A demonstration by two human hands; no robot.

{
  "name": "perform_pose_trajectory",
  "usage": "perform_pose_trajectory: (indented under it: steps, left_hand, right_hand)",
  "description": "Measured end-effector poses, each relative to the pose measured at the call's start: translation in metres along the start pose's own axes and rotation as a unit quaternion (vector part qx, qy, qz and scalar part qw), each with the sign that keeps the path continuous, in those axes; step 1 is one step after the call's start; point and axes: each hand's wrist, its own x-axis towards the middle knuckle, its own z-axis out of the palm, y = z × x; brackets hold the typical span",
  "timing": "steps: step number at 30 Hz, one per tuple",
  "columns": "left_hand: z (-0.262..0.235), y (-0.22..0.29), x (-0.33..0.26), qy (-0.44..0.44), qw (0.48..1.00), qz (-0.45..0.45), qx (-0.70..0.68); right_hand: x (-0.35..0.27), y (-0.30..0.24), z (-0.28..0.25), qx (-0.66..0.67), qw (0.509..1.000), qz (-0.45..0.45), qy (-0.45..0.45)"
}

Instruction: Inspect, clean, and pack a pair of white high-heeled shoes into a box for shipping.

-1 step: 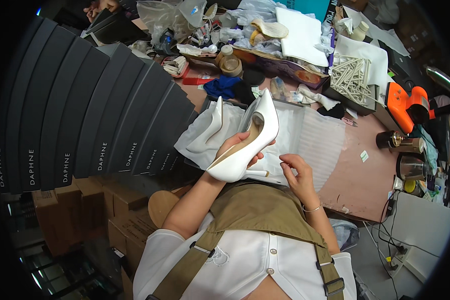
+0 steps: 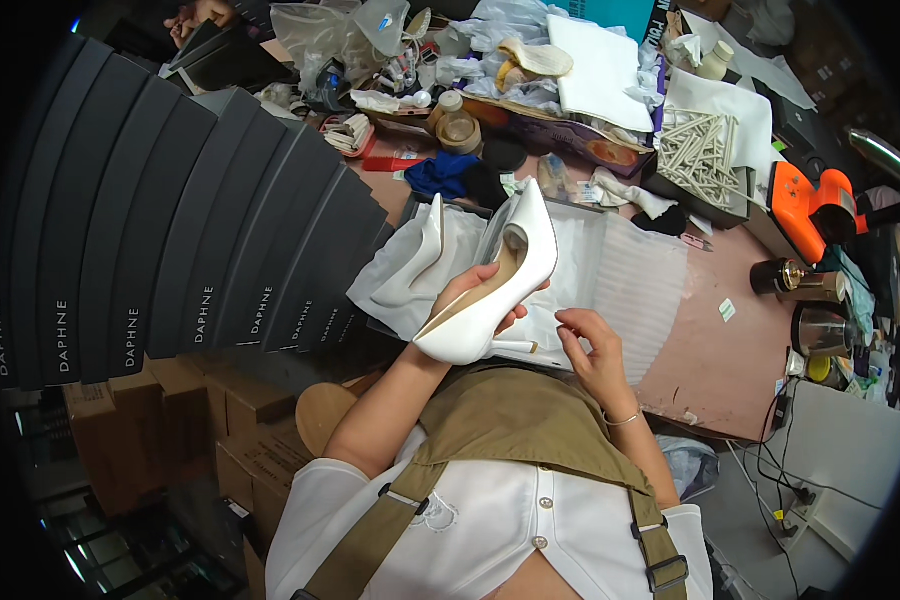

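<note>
A white high-heeled pump (image 2: pixel 530 275) is gripped in my left hand (image 2: pixel 470 290), its pointed toe up and away from me and its slim heel pointing right. My fingers wrap around the shoe's middle, with the thumb at its opening. Just right of the heel, my right hand (image 2: pixel 595 350) hangs loosely curled; no object shows in it, and it does not touch the shoe. Behind my left hand, a second white pump (image 2: pixel 415 265) lies in white tissue paper (image 2: pixel 372 280). The paper lines an open shoebox, mostly hidden by my hands and the shoe.
Stacked dark shoeboxes (image 2: pixel 185 220) tower at my left, above brown cartons (image 2: pixel 260 455). Along the table's back stand a bottle (image 2: pixel 458 130), a blue cloth (image 2: pixel 438 175) and a box of white sticks (image 2: pixel 705 160). An orange device (image 2: pixel 800 215) and a dark jar (image 2: pixel 775 277) sit right.
</note>
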Motion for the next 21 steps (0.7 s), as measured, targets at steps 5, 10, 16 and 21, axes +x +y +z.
perform_pose_trajectory:
  steps: [5,10,16,21]
  left_hand:
    - [-0.004,-0.004,0.005,0.123,0.984,0.036,0.126]
    - [-0.013,-0.040,0.029,0.227,0.888,0.251,0.312]
    - [-0.033,-0.009,0.007,0.258,0.876,0.307,0.267]
    - [-0.016,-0.006,-0.007,0.250,0.859,0.307,0.325]
  right_hand:
    - [-0.005,-0.052,0.003,-0.019,0.993,-0.108,0.033]
    - [0.005,-0.056,0.024,0.016,0.999,-0.037,-0.007]
    - [-0.005,-0.008,-0.006,0.557,0.798,0.220,-0.071]
    - [-0.010,-0.003,0.000,0.636,0.740,0.211,-0.064]
